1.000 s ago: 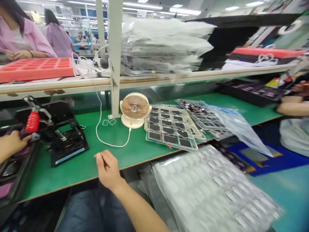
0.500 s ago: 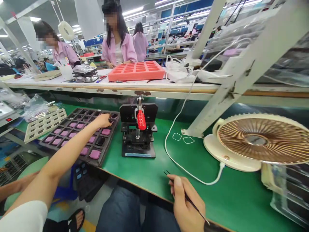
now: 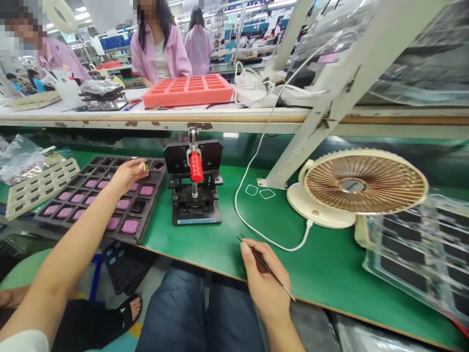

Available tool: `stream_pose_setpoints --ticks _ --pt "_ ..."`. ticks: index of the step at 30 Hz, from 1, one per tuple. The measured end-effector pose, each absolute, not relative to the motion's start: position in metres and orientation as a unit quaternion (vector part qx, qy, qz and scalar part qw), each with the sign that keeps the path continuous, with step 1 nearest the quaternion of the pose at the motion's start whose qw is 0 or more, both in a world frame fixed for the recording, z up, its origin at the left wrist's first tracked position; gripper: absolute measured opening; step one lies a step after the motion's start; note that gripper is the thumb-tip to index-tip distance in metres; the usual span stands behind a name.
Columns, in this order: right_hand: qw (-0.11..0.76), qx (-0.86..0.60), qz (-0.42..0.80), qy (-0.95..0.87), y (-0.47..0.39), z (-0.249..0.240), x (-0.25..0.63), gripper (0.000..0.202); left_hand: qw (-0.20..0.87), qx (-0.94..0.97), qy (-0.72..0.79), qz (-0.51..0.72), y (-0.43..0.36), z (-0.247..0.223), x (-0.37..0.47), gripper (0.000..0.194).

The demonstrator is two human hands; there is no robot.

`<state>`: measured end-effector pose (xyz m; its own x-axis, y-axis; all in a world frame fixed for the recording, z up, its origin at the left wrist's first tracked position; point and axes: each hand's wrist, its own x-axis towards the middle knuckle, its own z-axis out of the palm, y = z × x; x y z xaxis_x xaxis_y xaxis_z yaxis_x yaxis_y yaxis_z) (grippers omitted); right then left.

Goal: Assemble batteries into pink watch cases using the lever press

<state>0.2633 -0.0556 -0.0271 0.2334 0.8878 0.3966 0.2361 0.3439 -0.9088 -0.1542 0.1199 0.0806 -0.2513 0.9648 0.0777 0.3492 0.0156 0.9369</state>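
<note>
My left hand is over the back right part of a dark compartment tray, its fingers closed on a small piece with a yellowish edge, too small to name. Pink pads fill many of the compartments, and a few hold dark pieces. Near the front edge of the green table, my right hand holds dark tweezers, tips pointing up and left. A black clamp fixture with a red handle stands between the hands.
A cream tray lies at the left. Two thin white outlines, a white cable and a fan are on the right. Behind is a shelf with a red foam tray; people in pink stand beyond. Clear-wrapped trays lie far right.
The view has shifted right and down. My left hand has lifted slightly from the compartments, and a small yellow-edged piece now shows at its fingers. My right hand still holds the tweezers.
</note>
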Motion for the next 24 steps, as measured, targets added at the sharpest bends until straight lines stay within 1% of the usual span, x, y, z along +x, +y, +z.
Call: stream_pose_setpoints --ticks 3,4,7,8,10,12,15,18,24 --pt "0.603 -0.51 0.274 -0.549 -0.056 -0.024 0.265 0.018 0.378 0.491 0.567 0.543 0.075 0.09 -0.141 0.058" --pt "0.602 -0.509 0.282 -0.547 -0.056 -0.022 0.265 0.019 0.413 0.473 0.539 0.561 0.057 0.091 -0.132 0.056" --pt "0.598 -0.493 0.316 -0.547 -0.056 -0.015 0.266 0.022 0.576 0.359 0.429 0.597 0.002 0.084 -0.088 0.05" --pt "0.598 -0.484 0.322 -0.551 -0.056 -0.012 0.266 0.021 0.598 0.339 0.414 0.597 -0.015 0.079 -0.071 0.048" --pt "0.603 -0.463 0.317 -0.567 -0.06 -0.006 0.264 0.017 0.609 0.341 0.416 0.583 -0.043 0.066 -0.034 0.044" --pt "0.609 -0.426 0.309 -0.593 -0.067 -0.001 0.259 0.018 0.618 0.359 0.433 0.549 -0.065 0.053 0.0 0.044" --pt "0.606 -0.336 0.312 -0.649 -0.077 0.002 0.247 0.036 0.638 0.394 0.454 0.481 -0.085 0.037 0.036 0.043" --pt "0.596 -0.277 0.308 -0.688 -0.083 -0.001 0.236 0.049 0.641 0.429 0.467 0.432 -0.095 0.029 0.054 0.041" --pt "0.592 -0.278 0.316 -0.687 -0.087 -0.013 0.233 0.047 0.626 0.45 0.494 0.402 -0.101 0.029 0.06 0.04"
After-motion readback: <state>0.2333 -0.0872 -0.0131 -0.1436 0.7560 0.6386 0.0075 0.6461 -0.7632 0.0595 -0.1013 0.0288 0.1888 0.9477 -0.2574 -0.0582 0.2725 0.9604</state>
